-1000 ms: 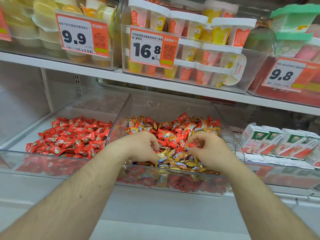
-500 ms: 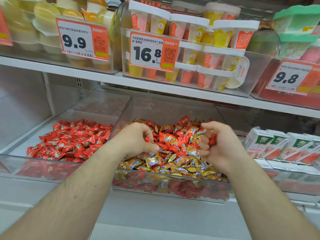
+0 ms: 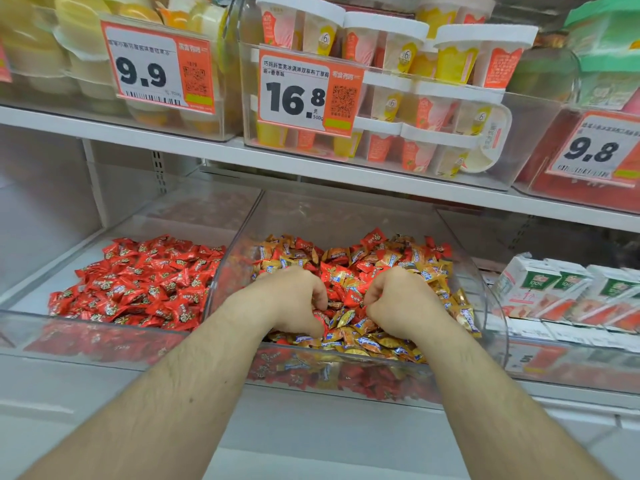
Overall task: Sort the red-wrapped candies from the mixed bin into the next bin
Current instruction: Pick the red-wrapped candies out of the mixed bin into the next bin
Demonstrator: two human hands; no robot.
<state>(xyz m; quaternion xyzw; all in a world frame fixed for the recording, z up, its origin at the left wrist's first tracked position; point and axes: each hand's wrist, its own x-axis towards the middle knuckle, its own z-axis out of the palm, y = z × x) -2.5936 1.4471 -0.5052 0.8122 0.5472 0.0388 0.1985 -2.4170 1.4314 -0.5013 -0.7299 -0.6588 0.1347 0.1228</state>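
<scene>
Shelf bins show partial progress: left of the mixed bin [image 3: 491,306], reds [image 3: 138,282] fill the next bin [image 3: 86,336]; left hand [image 3: 294,303] and right hand [image 3: 398,303] curl around candies.

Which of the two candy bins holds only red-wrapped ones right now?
The left bin: every candy in it is red. The middle bin, where both hands dig, mixes red and gold wrappers.
</scene>
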